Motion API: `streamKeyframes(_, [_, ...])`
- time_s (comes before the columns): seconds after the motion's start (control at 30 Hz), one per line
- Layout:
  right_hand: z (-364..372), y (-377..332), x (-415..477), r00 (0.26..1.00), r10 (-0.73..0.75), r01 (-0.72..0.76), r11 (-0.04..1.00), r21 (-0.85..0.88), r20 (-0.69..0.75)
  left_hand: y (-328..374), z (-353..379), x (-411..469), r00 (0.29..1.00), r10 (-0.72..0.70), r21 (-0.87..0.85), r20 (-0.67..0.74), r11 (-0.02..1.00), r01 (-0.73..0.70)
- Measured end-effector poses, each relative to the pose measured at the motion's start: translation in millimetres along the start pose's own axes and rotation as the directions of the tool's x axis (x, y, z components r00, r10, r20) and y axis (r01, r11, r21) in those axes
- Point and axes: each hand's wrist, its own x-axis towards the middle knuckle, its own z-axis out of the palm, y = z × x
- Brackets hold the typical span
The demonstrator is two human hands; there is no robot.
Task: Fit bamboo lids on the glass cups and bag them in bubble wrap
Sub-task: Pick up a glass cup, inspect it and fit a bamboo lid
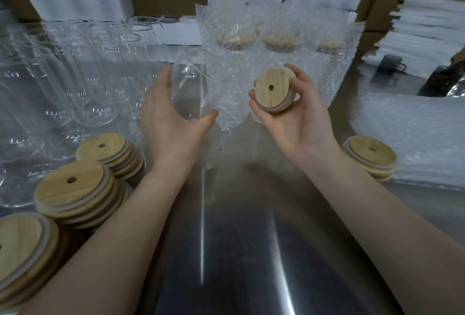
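L hand (171, 123): cup (188, 88); R hand (297, 126): lid (273, 89)

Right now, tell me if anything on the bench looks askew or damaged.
Nothing broken or spilled. Only the lid stacks at left are untidy: lids sit off-centre, so the piles lean.

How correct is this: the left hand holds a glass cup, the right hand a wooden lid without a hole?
No: the head view shows the lid has a hole in its middle. The left hand does hold a glass cup, the right hand the lid.
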Motion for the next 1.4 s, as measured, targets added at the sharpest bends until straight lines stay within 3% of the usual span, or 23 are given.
streamKeyframes(0.13, [3,1,-3,0.989,-0.142,0.147,0.971,-0.188,0.041,5,0,-5,0.983,0.178,0.181,0.053,0.966,-0.185])
streamKeyframes(0.23, [5,1,-5,0.964,-0.256,0.263,0.889,-0.375,0.067,8,0,-6,0.970,0.195,0.258,0.145,0.939,-0.227])
streamKeyframes(0.33, [4,5,-8,0.937,-0.316,0.340,0.725,-0.599,0.150,12,1,-7,0.959,0.199,0.318,0.201,0.913,-0.256])
streamKeyframes(0.5, [4,8,-11,0.920,-0.311,0.384,0.602,-0.700,0.238,14,2,-10,0.947,0.213,0.336,0.241,0.897,-0.287])
streamKeyframes(0.97, [8,-1,-15,0.968,-0.169,0.250,0.648,-0.720,0.185,11,2,-12,0.945,0.227,0.344,0.234,0.890,-0.298])
streamKeyframes(1.4, [12,-4,-18,0.977,-0.145,0.214,0.649,-0.730,0.157,15,0,-9,0.937,0.245,0.375,0.248,0.868,-0.326])
